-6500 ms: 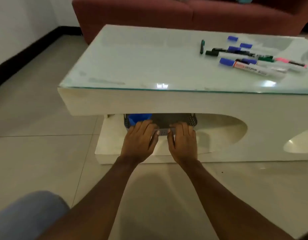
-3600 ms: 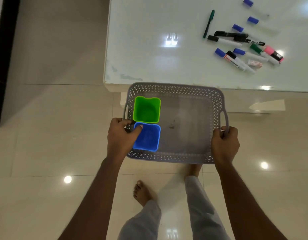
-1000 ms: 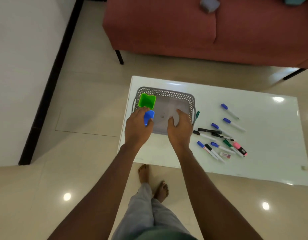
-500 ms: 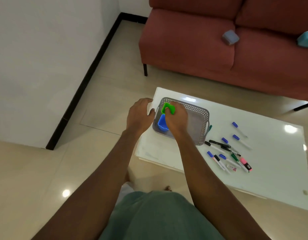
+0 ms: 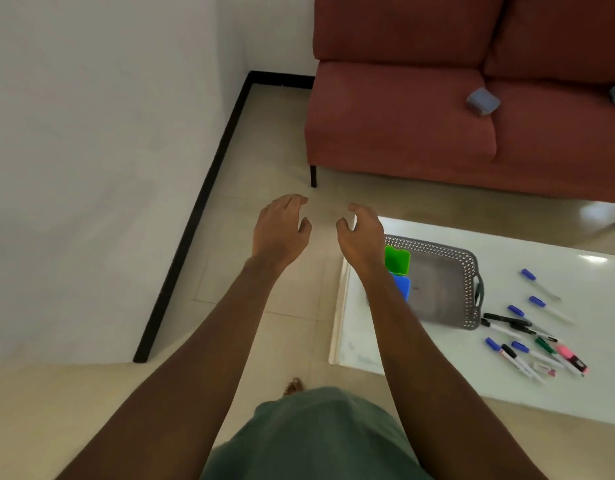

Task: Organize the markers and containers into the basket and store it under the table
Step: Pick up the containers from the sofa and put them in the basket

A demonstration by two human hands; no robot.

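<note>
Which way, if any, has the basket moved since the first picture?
Yes. The basket went from under the table up onto its top, at the left end, next to the markers.

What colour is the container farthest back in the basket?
Bright green container, clearest in the head view, behind the blue one.

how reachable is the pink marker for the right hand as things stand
Probably yes: the right hand is open and empty, and the pink marker lies uncovered on the table. Only the low basket sits roughly between them.
</note>
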